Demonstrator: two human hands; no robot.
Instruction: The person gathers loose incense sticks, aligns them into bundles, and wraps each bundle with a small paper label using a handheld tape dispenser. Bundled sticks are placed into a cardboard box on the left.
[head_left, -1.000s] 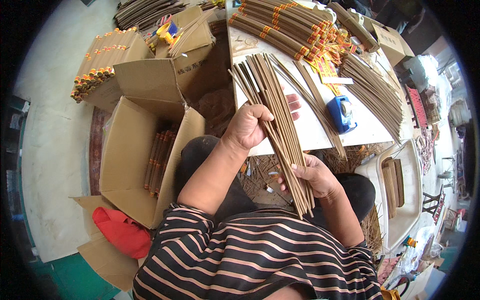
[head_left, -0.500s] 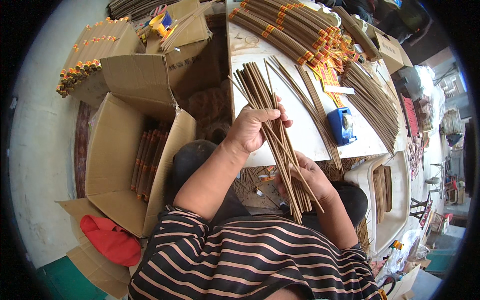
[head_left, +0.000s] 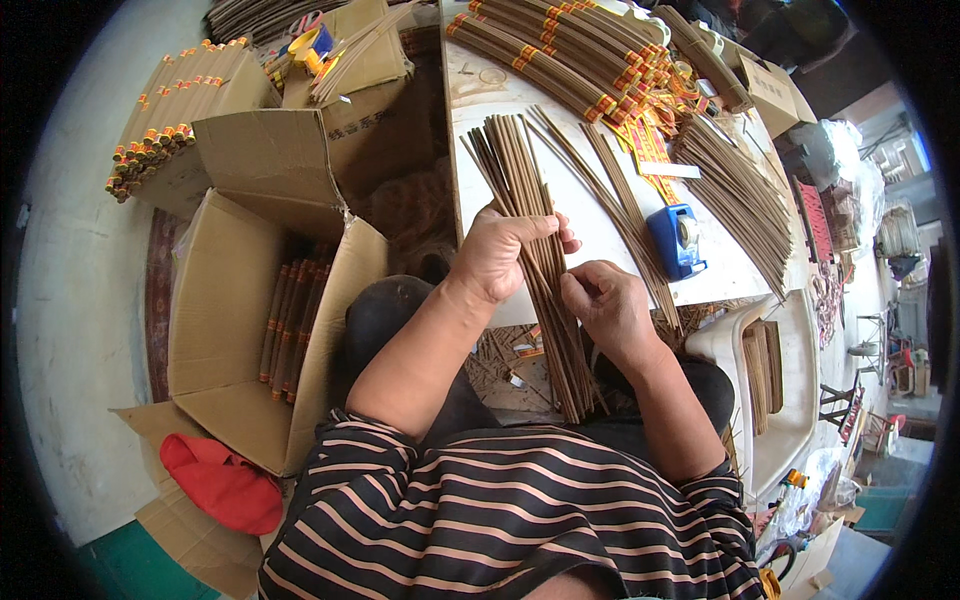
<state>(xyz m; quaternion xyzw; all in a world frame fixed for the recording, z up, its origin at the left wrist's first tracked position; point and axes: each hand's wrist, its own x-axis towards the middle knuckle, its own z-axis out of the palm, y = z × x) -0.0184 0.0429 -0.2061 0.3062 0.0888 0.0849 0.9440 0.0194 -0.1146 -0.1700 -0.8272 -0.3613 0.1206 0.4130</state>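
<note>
A loose bundle of thin brown incense sticks (head_left: 563, 355) slants over my lap and the table's near edge, its upper ends fanned apart. My left hand (head_left: 497, 256) is wrapped round the middle of the bundle, thumb across the front. Close against the bundle's right side, just below that grip, my right hand (head_left: 618, 310) is closed with its fingers curled in. Whatever its fingertips pinch is hidden. More loose sticks (head_left: 625, 205) lie on the white table (head_left: 480, 95) beyond, beside a blue tape dispenser (head_left: 676, 240).
A spread pile of sticks (head_left: 735, 205) and red-yellow labels (head_left: 650, 150) lie on the table, with banded bundles (head_left: 560, 60) behind. At left stands an open cardboard box (head_left: 205, 310) holding wrapped bundles; a red cloth (head_left: 222, 482) lies by it. A white tub (head_left: 790, 440) is at right.
My right hand has moved up from the bundle's lower ends to just below my left hand. The lower ends are gathered closer together. My left hand keeps its grip.
</note>
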